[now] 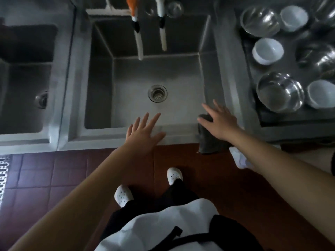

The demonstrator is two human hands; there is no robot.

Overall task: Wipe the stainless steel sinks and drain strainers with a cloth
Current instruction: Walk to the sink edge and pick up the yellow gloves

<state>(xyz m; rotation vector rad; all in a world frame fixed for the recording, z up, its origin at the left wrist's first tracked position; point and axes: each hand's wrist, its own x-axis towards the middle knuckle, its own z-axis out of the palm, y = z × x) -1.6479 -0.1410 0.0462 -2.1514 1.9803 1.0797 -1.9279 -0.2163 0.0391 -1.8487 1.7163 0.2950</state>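
Note:
A deep stainless steel sink fills the middle, with a round drain strainer in its floor. A second sink lies to the left, its drain near the right wall. A dark grey cloth is draped over the front right corner of the middle sink's rim. My right hand lies over the cloth's top with fingers straight and spread. With its fingers spread flat, my left hand reaches over the sink's front rim.
Two faucet spouts hang over the back of the middle sink. On the right stands a tray with several steel bowls and white bowls. A white rag hangs below my right forearm. Red floor tiles lie underfoot.

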